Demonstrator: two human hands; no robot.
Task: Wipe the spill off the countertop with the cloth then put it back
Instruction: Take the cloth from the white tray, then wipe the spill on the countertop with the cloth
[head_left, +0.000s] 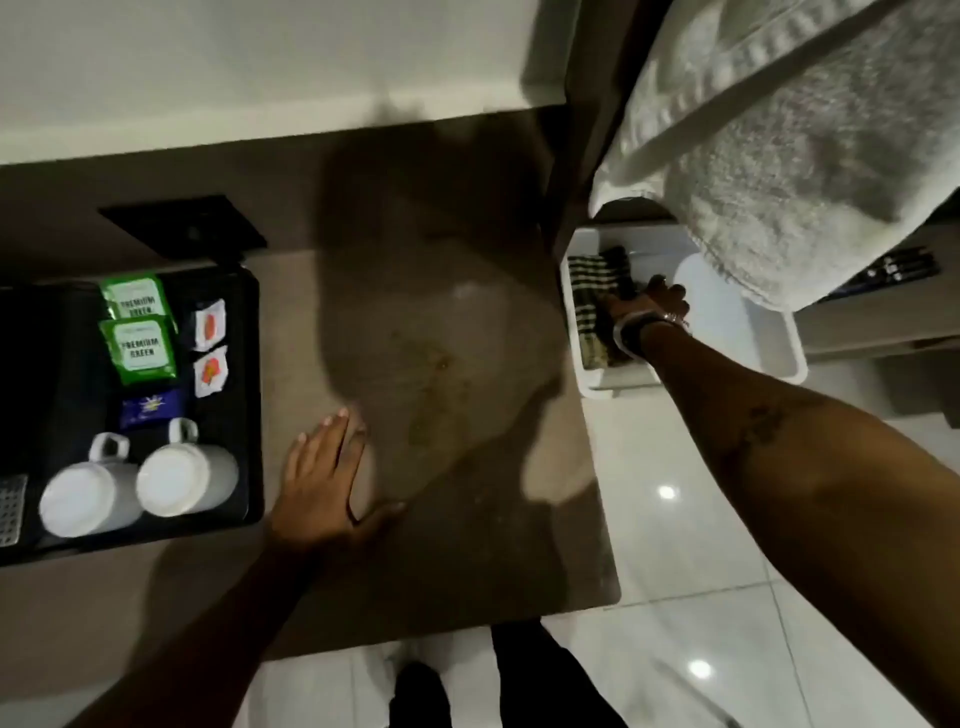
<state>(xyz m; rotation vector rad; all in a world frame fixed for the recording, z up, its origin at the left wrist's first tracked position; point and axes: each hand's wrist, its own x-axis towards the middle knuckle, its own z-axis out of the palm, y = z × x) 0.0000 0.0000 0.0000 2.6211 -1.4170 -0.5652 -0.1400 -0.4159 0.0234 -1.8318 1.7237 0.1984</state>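
Centre of frame: a brownish spill (431, 379) lies on the brown countertop (467, 545), with the left hand (327, 478) pressed flat beside it at lower left, fingers spread and holding nothing. Right of centre: the right hand (649, 312) reaches into a white bin (748, 332) and rests on the striped cloth (597, 291) there, though whether the fingers grip it cannot be told. Left edge: a black tray (249, 415) carries two white mugs (140, 483) and green tea sachets (137, 327).

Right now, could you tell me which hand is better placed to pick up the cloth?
The right hand: it already rests on the striped cloth in the white bin, while the left hand lies flat on the countertop.
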